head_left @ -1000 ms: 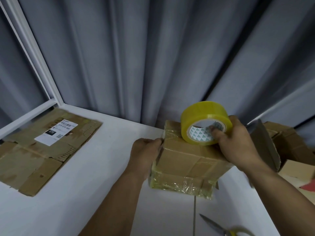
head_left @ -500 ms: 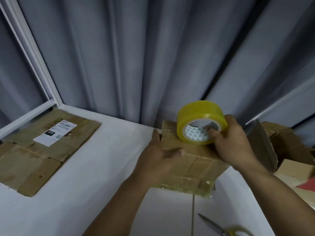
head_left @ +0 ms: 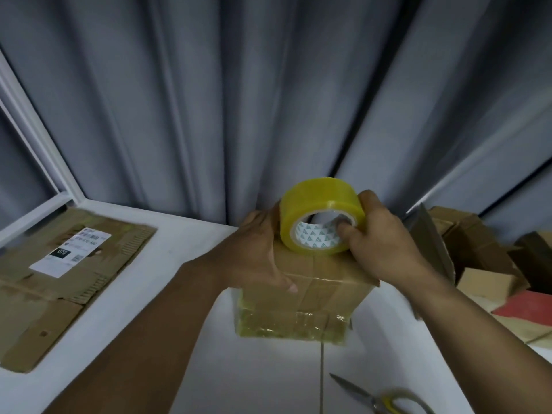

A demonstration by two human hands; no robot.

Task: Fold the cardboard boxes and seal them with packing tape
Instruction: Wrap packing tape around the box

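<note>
At frame centre on the white counter [head_left: 143, 300] stands the cardboard box [head_left: 325, 282], likely light yet stiff; steady it by its edges. Right grip [head_left: 385, 243] clasps the packing tape roll [head_left: 316, 201] atop it through the core; left grip [head_left: 254, 255] presses flat, unclenched.

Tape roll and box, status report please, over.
Right hand grips yellow tape roll atop cardboard box. Left hand presses box top. Scissors lie nearby, nothing blocking.

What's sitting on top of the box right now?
The yellow tape roll, gripped by the right hand, and the left hand resting beside it. Beneath them, the box is covered.
</note>
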